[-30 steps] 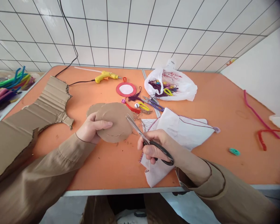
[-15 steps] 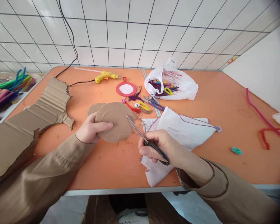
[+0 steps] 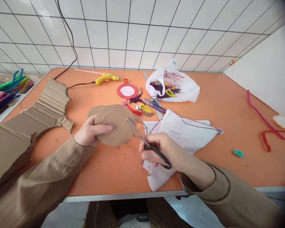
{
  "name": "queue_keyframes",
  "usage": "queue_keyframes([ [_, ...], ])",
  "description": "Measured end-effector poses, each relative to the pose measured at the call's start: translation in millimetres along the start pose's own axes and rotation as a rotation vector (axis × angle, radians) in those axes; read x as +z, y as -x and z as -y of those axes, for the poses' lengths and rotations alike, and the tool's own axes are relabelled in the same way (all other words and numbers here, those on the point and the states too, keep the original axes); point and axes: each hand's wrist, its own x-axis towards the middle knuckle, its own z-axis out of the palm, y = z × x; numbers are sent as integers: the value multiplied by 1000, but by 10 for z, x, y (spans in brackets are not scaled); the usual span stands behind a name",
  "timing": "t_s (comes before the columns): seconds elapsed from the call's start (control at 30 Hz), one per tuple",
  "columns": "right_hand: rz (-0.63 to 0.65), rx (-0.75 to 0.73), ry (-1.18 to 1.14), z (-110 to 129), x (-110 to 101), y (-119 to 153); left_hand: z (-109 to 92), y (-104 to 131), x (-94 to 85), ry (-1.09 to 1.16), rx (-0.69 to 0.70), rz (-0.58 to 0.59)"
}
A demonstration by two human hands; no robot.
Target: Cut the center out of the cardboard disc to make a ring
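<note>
My left hand [image 3: 89, 131] pinches a round cardboard disc [image 3: 118, 125], thumb on top, with a second cardboard piece [image 3: 92, 110] partly hidden behind it. Faint curved lines run near the disc's edge. In my right hand [image 3: 161, 148] is a pair of black-handled scissors [image 3: 139, 133], blades together. Their tip lies over the right part of the disc; whether it touches I cannot tell. A folded white cloth [image 3: 187, 129] with purple stitched edging lies beneath and beyond my right hand.
A large cut cardboard sheet [image 3: 19, 126] covers the left side. Behind lie a yellow glue gun [image 3: 106, 77], a red-rimmed round piece [image 3: 127, 91], purple-handled scissors [image 3: 158, 106], tassels with bells [image 3: 138, 107] and a white plastic bag [image 3: 185, 87]. Pipe cleaners [image 3: 263, 112] are at right.
The whole view has shifted slightly. Both hands, the cardboard disc and the scissors keep nearly the same places relative to each other.
</note>
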Motion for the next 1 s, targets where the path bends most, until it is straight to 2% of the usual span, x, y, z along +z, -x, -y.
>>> queue_keyframes([
  [0.43,41,-32,-16,1,-37,5,2,8,-5,-24,-5,8],
  [0.57,-7,-37,30,5,-23,19,6,2,16,-9,-20,-8],
  [0.73,-77,-75,86,-10,10,7,1,-3,41,9,-20,-83],
  [1.0,168,-75,-121,-18,-39,47,-29,-57,-11,55,21,-87],
])
